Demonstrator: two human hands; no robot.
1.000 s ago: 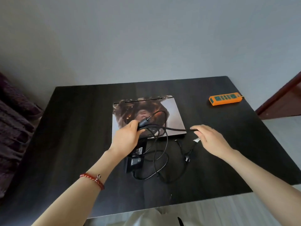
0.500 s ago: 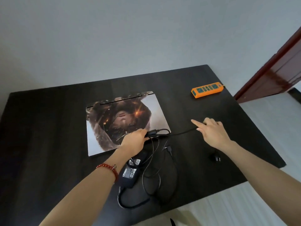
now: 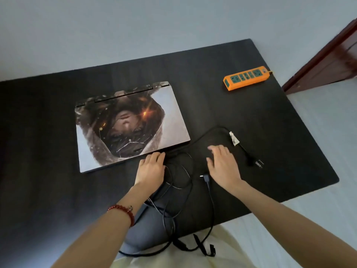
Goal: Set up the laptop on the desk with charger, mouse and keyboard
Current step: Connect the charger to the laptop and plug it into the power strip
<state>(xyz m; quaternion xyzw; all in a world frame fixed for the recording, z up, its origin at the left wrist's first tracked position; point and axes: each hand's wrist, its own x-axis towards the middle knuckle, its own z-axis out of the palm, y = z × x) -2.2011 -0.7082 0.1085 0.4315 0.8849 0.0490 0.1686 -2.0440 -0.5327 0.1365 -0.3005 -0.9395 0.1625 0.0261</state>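
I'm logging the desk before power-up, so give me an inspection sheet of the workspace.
Surface: dark desk, wall behind it.
Job's things: closed laptop with picture lid; orange power strip at far right, nothing plugged in; no mouse or keyboard seen.
Clutter: nothing seen.
Hands: left hand on the cable bundle by the laptop's near edge, grip unclear; right hand open, fingers spread.
Cables: charger cable loose, wall plug lying free, barrel plug unconnected.
Surroundings: brown door at right.

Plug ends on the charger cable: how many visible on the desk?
2. The wall plug lies right of the right hand, near the desk's right edge. The small laptop connector lies between the hands. More may hide under the cable tangle.
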